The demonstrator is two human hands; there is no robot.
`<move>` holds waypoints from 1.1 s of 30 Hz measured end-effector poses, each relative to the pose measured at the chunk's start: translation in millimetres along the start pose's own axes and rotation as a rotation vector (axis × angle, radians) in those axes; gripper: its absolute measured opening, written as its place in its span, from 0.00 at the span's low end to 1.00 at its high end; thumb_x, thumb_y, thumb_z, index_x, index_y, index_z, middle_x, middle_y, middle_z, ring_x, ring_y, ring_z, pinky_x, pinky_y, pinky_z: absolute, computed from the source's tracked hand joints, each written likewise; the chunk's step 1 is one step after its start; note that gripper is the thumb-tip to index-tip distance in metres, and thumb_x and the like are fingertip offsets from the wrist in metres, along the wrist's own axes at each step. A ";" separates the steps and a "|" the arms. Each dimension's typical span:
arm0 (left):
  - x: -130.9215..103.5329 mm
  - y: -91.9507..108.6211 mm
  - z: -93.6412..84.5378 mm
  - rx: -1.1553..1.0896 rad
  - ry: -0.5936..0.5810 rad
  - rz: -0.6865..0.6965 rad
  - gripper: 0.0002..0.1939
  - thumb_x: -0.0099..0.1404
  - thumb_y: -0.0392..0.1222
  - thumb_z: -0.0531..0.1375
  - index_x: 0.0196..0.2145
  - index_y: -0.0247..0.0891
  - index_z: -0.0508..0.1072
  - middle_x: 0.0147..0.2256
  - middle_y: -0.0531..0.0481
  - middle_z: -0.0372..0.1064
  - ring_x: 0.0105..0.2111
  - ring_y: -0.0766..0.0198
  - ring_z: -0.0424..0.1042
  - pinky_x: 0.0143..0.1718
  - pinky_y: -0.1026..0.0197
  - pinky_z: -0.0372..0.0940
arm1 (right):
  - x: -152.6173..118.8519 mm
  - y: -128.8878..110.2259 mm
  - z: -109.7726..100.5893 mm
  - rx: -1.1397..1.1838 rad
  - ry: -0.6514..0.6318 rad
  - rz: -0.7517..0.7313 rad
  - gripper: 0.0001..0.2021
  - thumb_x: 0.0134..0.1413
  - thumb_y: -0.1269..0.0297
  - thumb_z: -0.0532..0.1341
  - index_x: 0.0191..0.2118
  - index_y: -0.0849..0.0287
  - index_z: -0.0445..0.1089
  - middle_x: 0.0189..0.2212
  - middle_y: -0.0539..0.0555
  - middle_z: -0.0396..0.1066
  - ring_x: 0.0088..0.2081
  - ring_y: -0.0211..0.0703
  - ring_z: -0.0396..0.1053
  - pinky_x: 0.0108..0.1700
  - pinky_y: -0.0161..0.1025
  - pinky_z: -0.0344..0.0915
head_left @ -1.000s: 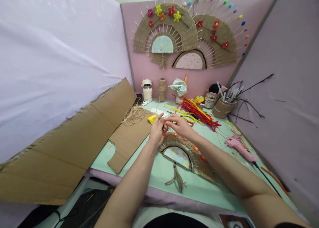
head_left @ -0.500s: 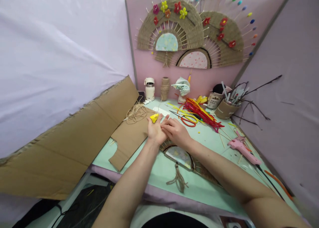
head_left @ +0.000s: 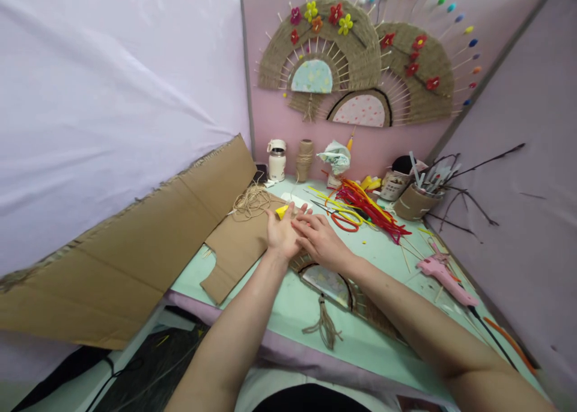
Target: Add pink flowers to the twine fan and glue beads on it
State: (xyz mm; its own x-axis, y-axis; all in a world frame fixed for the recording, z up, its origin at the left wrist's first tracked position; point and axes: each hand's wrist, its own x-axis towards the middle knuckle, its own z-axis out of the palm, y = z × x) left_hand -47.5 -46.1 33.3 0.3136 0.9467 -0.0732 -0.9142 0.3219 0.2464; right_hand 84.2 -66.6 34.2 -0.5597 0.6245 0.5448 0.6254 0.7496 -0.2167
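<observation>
1. Your left hand is palm up above the desk, its thumb standing well out to one side and its fingers loosely spread.
2. Your right hand lies across that palm, its fingers close together and their tips touching the left hand. Whether they pinch anything is hidden; any item there is too small to tell.
3. The fan lies flat on the desk under your hands, its upper part and one end partly covered by your right hand and forearm. Its tassel trails toward you.
4. Handling, by judgement: the fan should be light, fairly stiff along its ribs, with some give in the woven band. The twine should grip well rather than slip; rib joints and trim are probably the fragile parts.
5. Hold, by judgement: you would best take the fan by its panel or woven band, not by the tassel.
6. The yellow piece shows just beyond your left thumb and fingers. It looks thin and light, easily creased; an edge pinch would suit it. Contact with your hand cannot be told.
7. Nearby: cardboard on your left, bearing loose twine; scissors beyond your right hand; a glue gun well apart on your right.
</observation>
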 end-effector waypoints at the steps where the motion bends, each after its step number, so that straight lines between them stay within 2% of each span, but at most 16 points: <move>1: -0.4 -0.9 0.3 0.007 -0.018 -0.016 0.36 0.60 0.70 0.45 0.50 0.37 0.66 0.51 0.34 0.65 0.50 0.44 0.69 0.45 0.40 0.67 | -0.2 0.3 -0.7 -0.027 -0.020 0.029 0.20 0.62 0.60 0.54 0.58 0.59 0.65 0.55 0.61 0.63 0.51 0.53 0.57 0.53 0.53 0.59; 5: -1.7 -1.3 2.1 0.020 -0.030 -0.064 0.37 0.60 0.70 0.45 0.50 0.36 0.66 0.52 0.33 0.65 0.51 0.43 0.68 0.47 0.38 0.65 | -1.2 -1.1 -5.9 -0.069 -0.093 0.041 0.22 0.62 0.58 0.54 0.59 0.56 0.64 0.58 0.59 0.60 0.54 0.55 0.54 0.54 0.53 0.57; 8: -2.1 2.7 3.6 0.009 0.008 -0.019 0.36 0.60 0.70 0.45 0.50 0.37 0.66 0.53 0.33 0.64 0.52 0.45 0.67 0.48 0.39 0.65 | -0.9 -1.4 -11.9 -0.097 -0.133 0.017 0.20 0.62 0.57 0.54 0.57 0.53 0.67 0.59 0.57 0.60 0.54 0.55 0.54 0.54 0.53 0.56; 10: -2.0 3.8 3.6 0.010 0.011 0.001 0.36 0.60 0.71 0.45 0.49 0.38 0.67 0.54 0.34 0.64 0.52 0.45 0.67 0.48 0.40 0.65 | -0.2 -0.3 -13.9 -0.129 -0.142 0.052 0.20 0.61 0.56 0.55 0.56 0.53 0.68 0.60 0.56 0.60 0.55 0.56 0.53 0.54 0.54 0.55; 14: 0.2 -2.5 1.0 0.038 -0.056 -0.042 0.38 0.60 0.71 0.44 0.49 0.37 0.67 0.53 0.33 0.64 0.53 0.44 0.67 0.49 0.38 0.64 | 0.2 0.8 -10.5 -0.146 -0.158 0.107 0.25 0.61 0.55 0.55 0.61 0.56 0.61 0.63 0.59 0.55 0.59 0.58 0.49 0.57 0.55 0.53; 19: 3.2 -6.9 -1.8 0.057 -0.016 -0.041 0.40 0.59 0.72 0.43 0.51 0.35 0.67 0.52 0.32 0.66 0.51 0.44 0.68 0.50 0.38 0.63 | -2.2 -4.3 -7.0 -0.135 -0.209 0.002 0.28 0.61 0.52 0.54 0.64 0.56 0.57 0.66 0.58 0.49 0.63 0.56 0.44 0.60 0.53 0.48; 24: 2.2 -0.4 -0.8 0.044 0.039 -0.005 0.38 0.60 0.70 0.44 0.50 0.36 0.67 0.51 0.35 0.66 0.50 0.48 0.69 0.49 0.44 0.65 | -2.7 -4.9 -11.8 -0.179 -0.156 0.006 0.22 0.60 0.52 0.55 0.59 0.51 0.65 0.65 0.55 0.51 0.63 0.57 0.46 0.60 0.55 0.47; 27: 2.5 -3.3 -0.3 0.054 0.036 -0.029 0.38 0.60 0.71 0.43 0.51 0.37 0.67 0.51 0.35 0.66 0.50 0.47 0.69 0.49 0.42 0.65 | -1.5 -5.1 -11.8 -0.168 -0.151 0.033 0.24 0.60 0.53 0.56 0.60 0.52 0.63 0.66 0.56 0.50 0.63 0.58 0.46 0.59 0.56 0.49; 30: 2.3 -5.2 0.7 0.069 0.020 -0.045 0.40 0.60 0.72 0.42 0.51 0.36 0.67 0.51 0.33 0.66 0.49 0.45 0.69 0.48 0.40 0.64 | -1.1 -6.2 -11.0 -0.134 -0.147 -0.017 0.25 0.60 0.52 0.56 0.61 0.53 0.63 0.65 0.57 0.51 0.63 0.57 0.46 0.59 0.55 0.50; 33: 0.5 -2.0 2.7 0.067 0.044 -0.018 0.39 0.60 0.71 0.41 0.51 0.36 0.68 0.51 0.33 0.66 0.49 0.46 0.70 0.48 0.42 0.65 | -1.7 -6.7 -11.7 -0.145 -0.107 -0.066 0.21 0.60 0.52 0.55 0.56 0.51 0.68 0.64 0.56 0.54 0.62 0.57 0.48 0.59 0.55 0.51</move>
State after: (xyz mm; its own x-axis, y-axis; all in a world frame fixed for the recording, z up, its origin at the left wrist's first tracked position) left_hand -44.9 -46.2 35.4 0.3172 0.9408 -0.1199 -0.8888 0.3389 0.3084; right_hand 87.3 -75.2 44.2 -0.6518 0.6010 0.4626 0.6530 0.7549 -0.0606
